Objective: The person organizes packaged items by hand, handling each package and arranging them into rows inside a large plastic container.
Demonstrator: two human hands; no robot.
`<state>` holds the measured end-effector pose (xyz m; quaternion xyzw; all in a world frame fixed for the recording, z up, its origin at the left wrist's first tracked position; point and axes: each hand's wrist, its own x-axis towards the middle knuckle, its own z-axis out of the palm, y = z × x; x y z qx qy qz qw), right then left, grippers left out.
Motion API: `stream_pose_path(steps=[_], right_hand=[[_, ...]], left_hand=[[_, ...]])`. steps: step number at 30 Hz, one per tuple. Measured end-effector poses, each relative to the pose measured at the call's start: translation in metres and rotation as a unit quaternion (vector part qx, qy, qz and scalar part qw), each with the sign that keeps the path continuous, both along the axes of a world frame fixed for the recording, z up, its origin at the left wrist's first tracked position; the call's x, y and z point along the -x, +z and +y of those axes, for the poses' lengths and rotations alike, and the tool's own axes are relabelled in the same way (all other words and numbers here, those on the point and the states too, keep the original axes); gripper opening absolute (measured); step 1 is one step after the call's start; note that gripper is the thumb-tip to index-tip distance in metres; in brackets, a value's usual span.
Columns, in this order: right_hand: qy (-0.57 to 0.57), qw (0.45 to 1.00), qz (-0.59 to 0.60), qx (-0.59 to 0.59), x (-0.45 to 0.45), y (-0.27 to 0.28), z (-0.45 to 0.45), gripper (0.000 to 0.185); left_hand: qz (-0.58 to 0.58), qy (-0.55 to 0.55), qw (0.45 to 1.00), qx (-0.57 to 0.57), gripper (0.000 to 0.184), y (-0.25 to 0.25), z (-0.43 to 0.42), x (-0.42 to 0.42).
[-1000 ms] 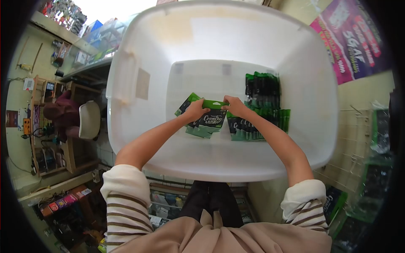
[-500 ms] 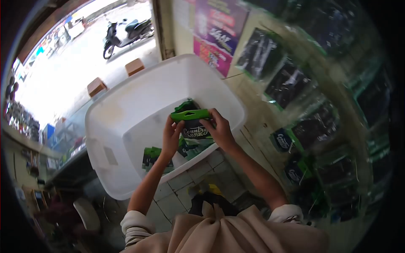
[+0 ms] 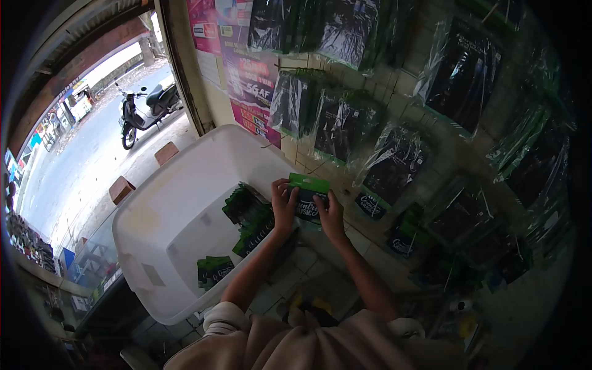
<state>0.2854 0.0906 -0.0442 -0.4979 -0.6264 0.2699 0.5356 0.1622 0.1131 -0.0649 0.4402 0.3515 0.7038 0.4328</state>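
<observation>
A green-topped dark packet (image 3: 306, 208) lettered "Country Music" is gripped between my two hands, over the right rim of a white plastic tub (image 3: 145, 231). My left hand (image 3: 283, 205) pinches its left edge, and my right hand (image 3: 332, 217) holds the opposite edge. The green header with its hang slot faces up toward me. Inside the tub, similar packets (image 3: 254, 236) lie in a heap near my left forearm. A smaller group of packets (image 3: 216, 271) sits at the tub's near end.
Plastic-wrapped dark packs (image 3: 345, 126) hang in rows on the wall at right, with a small "Country Music" packet (image 3: 371, 206) below them. A pink and purple poster (image 3: 250, 80) is beside the doorway. Outside stands a scooter (image 3: 148, 111). A glass counter (image 3: 92, 262) is at left.
My hands have carried the packet rightward, from above the tub's inside to its right rim, and tilted it to face me. The view has turned toward the wall of hanging packs.
</observation>
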Motion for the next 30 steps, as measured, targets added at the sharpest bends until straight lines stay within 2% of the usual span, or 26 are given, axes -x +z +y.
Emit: stream_pose_path(steps=[2,4,5,6,9,12,14,18,20,24,25,27,28,29,30], right_hand=[[0.013,1.0,0.013,0.019,0.002,-0.009,0.013,0.026],[0.001,0.999,0.001,-0.052,0.004,-0.015,0.025,0.025],[0.008,0.999,0.003,-0.047,0.004,-0.018,0.029,0.025],[0.012,0.999,0.014,-0.046,0.003,-0.019,0.033,0.025],[0.017,0.999,0.025,-0.032,-0.003,-0.029,0.047,0.025],[-0.002,0.997,-0.004,-0.074,-0.011,-0.035,0.055,0.025],[-0.021,0.999,-0.023,-0.041,-0.018,-0.035,0.058,0.028],[-0.04,0.998,-0.034,0.032,-0.033,-0.03,0.067,0.034],[-0.097,0.986,-0.055,0.12,-0.04,-0.042,0.076,0.039],[-0.14,0.986,-0.083,0.041,-0.056,-0.106,0.111,0.046],[-0.209,0.927,-0.297,-0.092,-0.065,-0.13,0.123,0.05],[-0.258,0.804,-0.492,-0.214,-0.068,-0.14,0.124,0.054],[-0.198,0.936,-0.278,-0.083,-0.062,-0.127,0.117,0.055],[-0.124,0.99,-0.04,0.057,-0.056,-0.116,0.11,0.057],[-0.123,0.99,-0.04,0.065,-0.054,-0.118,0.107,0.057]], left_hand=[[0.042,0.054,0.998,-0.016,0.027,-0.01,0.013,0.0],[0.046,0.058,0.997,0.004,0.023,-0.011,0.018,-0.001],[0.048,0.056,0.997,0.018,0.019,-0.011,0.021,-0.001],[0.081,0.092,0.992,-0.035,0.015,-0.012,0.026,-0.003],[0.097,0.061,0.993,0.037,0.016,-0.015,0.032,-0.006],[0.118,0.061,0.99,0.046,0.016,-0.021,0.041,-0.012],[0.179,0.074,0.98,0.044,0.016,-0.044,0.06,-0.015],[0.208,0.081,0.974,0.025,0.018,-0.04,0.074,-0.029],[0.215,0.061,0.975,-0.02,0.022,-0.042,0.081,-0.036],[0.213,0.015,0.977,0.002,0.032,-0.06,0.105,-0.047],[0.254,0.024,0.967,-0.004,0.037,-0.058,0.109,-0.049],[0.294,0.032,0.955,-0.003,0.042,-0.062,0.117,-0.052],[0.303,0.031,0.953,-0.014,0.044,-0.068,0.121,-0.052],[0.311,0.03,0.95,-0.024,0.045,-0.074,0.124,-0.051],[0.333,0.04,0.941,-0.036,0.045,-0.071,0.121,-0.05]])
